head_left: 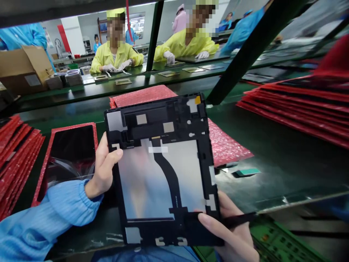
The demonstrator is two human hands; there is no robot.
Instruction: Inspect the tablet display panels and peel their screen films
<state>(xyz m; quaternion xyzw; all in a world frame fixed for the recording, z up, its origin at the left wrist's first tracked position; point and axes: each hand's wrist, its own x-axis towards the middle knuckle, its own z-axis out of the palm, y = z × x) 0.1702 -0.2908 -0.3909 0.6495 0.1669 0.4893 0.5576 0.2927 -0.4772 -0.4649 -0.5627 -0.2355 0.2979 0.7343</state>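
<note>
Black plastic edges a tablet display assembly (pixel 160 178), raised upright and slightly tilted above the dark green workbench (pixel 231 133), its silvery back facing the camera and a black flex cable (pixel 171 174) curving down the middle. The left hand (pixel 103 169) pinches its left edge, thumb on the near face and fingers mostly hidden behind; the right hand (pixel 231 229) is closed around the lower right corner, thumb laid across the frame, with a slim dark tool (pixel 241 219) jutting out beside it. Pink bubble wrap (pixel 226 143) lies just behind the assembly. Near the left forearm, a dark screen panel (pixel 72 145) rests on a red bubble-wrap sleeve (pixel 47 156). Stacks of red sleeves flank both sides, and a green crate (pixel 283 238) sits below the bench's right edge. Across the line, two co-workers in yellow wear white gloves.
</note>
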